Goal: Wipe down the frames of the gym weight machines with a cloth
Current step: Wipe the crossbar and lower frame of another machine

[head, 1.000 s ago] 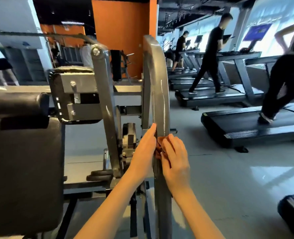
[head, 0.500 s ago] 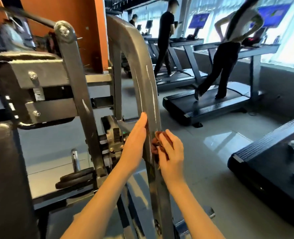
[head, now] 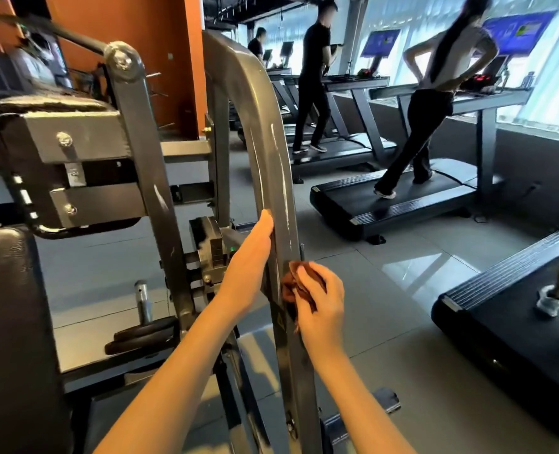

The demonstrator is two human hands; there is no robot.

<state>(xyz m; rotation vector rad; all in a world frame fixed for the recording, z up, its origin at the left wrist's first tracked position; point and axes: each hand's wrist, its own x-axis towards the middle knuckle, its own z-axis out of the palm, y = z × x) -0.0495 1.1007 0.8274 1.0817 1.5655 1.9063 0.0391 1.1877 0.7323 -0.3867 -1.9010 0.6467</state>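
Observation:
A grey, curved frame post point(head: 265, 152) of a weight machine rises through the middle of the view. My left hand point(head: 248, 273) lies flat against the post's left side, fingers straight and pointing up. My right hand point(head: 320, 306) grips a crumpled reddish-brown cloth point(head: 296, 283) and presses it on the post's right face, just below the level of the left fingertips. The post shows pale streaks above the hands.
A second grey arm point(head: 147, 178) with a pivot bolt, a black pad point(head: 13, 322) and weight plates point(head: 140, 335) stand to the left. Treadmills point(head: 399, 201) with people walking on them fill the right side. An orange wall point(head: 134, 44) is behind.
The view has swung right and closer to the post. My right hand with the cloth has slid slightly down the post; the left hand stays flat on its left side.

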